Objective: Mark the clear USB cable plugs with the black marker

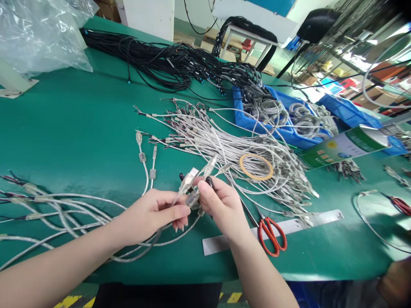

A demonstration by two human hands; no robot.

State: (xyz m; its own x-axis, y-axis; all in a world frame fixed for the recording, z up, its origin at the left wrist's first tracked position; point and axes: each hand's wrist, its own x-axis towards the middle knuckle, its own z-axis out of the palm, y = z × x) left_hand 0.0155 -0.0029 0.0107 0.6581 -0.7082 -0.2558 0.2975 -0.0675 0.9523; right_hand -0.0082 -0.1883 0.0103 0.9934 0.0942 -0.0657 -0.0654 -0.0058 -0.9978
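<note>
Near the front middle of the green table (80, 128), my left hand (160, 211) pinches a grey cable beside a clear USB plug (189, 180). My right hand (221, 205) is closed on the cable ends next to it, where a second clear plug (210, 166) points up and away. A grey ferrite bead (192, 199) sits between the two hands. Small black tips show by my right fingers; what they belong to is hidden. Two cable ends with beads (142, 157) lie just behind my left hand.
Grey cables (61, 205) spread left, with a large pile (221, 141) behind my hands. Red-handled scissors (272, 236) lie over a steel ruler (308, 220) at right. Black cables (173, 64), blue bins (257, 124), a tape ring (256, 167) and plastic bags (41, 34) lie farther off.
</note>
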